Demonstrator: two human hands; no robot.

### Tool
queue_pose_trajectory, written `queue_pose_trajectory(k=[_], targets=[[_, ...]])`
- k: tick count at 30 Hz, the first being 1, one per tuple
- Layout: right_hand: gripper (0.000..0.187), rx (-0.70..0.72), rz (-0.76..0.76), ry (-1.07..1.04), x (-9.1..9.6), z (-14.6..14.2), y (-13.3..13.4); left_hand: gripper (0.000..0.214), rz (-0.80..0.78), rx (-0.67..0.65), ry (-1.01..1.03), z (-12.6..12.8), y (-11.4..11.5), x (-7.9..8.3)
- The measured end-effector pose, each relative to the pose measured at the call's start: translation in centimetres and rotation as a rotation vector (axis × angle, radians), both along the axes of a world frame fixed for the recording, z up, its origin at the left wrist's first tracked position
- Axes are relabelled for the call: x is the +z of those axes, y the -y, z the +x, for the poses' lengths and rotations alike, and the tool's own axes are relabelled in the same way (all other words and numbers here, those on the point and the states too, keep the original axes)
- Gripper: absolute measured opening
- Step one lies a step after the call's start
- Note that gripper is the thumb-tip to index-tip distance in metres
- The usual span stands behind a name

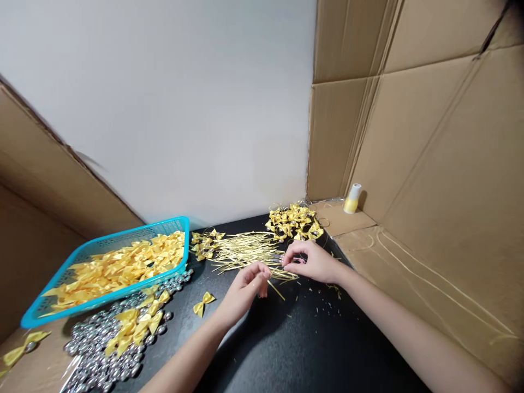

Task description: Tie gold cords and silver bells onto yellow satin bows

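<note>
My left hand is pinched shut on a thin gold wire tie that sticks out toward the right. My right hand is curled beside it, fingertips closed on something small I cannot make out, at the edge of a loose pile of gold wire ties. A single yellow ribbon bow lies on the black table just left of my left hand.
A blue basket of yellow bows stands tilted at the left over a heap of silver bells with several bows on it. Finished bows are piled at the back. A small yellow-white spool stands by the cardboard walls.
</note>
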State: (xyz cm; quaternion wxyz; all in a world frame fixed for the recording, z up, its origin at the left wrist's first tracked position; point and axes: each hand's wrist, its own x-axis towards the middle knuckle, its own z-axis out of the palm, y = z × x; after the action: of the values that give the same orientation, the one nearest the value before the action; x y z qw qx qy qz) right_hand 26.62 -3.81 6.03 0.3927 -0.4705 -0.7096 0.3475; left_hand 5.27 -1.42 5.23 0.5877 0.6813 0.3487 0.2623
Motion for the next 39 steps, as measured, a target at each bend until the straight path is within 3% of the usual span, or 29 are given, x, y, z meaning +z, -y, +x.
queue_pose_trajectory(k=[3,6,9,12,14,17,20,24,27,34,39], targets=[[0.009,-0.031,0.074,0.101,1.3,0.4,0.3,0.026,0.010,0.015,-0.029,-0.5,-0.1,-0.5],[0.012,-0.031,0.115,0.180,2.3,0.3,0.8,0.029,0.208,0.067,-0.117,-1.0,-0.1,-0.3],[0.013,-0.017,0.175,0.296,2.8,-0.6,1.6,0.026,0.384,0.021,-0.121,-1.1,0.3,0.7],[0.011,0.005,0.229,0.404,3.0,-1.8,2.4,0.013,0.388,-0.041,-0.075,-0.7,0.9,1.7],[0.010,0.017,0.219,0.382,3.1,-2.6,2.8,0.017,0.375,-0.042,-0.034,-0.6,1.2,2.1],[0.003,-0.057,0.151,0.179,3.0,-3.2,3.0,0.023,0.355,-0.026,0.061,-1.0,0.9,2.5],[0.020,-0.179,0.066,-0.104,2.0,-3.6,2.7,0.025,0.325,0.003,0.153,-1.7,0.3,2.6],[0.017,-0.091,-0.087,-0.506,0.6,-5.7,1.8,0.029,0.249,0.029,0.220,-2.3,0.0,2.7],[0.021,-0.069,-0.238,-0.811,0.8,-8.4,0.9,0.033,0.164,0.097,0.258,-2.8,0.0,3.3],[0.023,-0.008,-0.220,-0.919,4.4,-13.1,-1.8,0.033,0.123,0.212,0.316,-5.6,-0.9,6.2],[0.031,-0.044,-0.186,-1.013,6.3,-14.7,-3.1,0.033,0.152,0.282,0.317,-6.7,-1.7,6.7]])
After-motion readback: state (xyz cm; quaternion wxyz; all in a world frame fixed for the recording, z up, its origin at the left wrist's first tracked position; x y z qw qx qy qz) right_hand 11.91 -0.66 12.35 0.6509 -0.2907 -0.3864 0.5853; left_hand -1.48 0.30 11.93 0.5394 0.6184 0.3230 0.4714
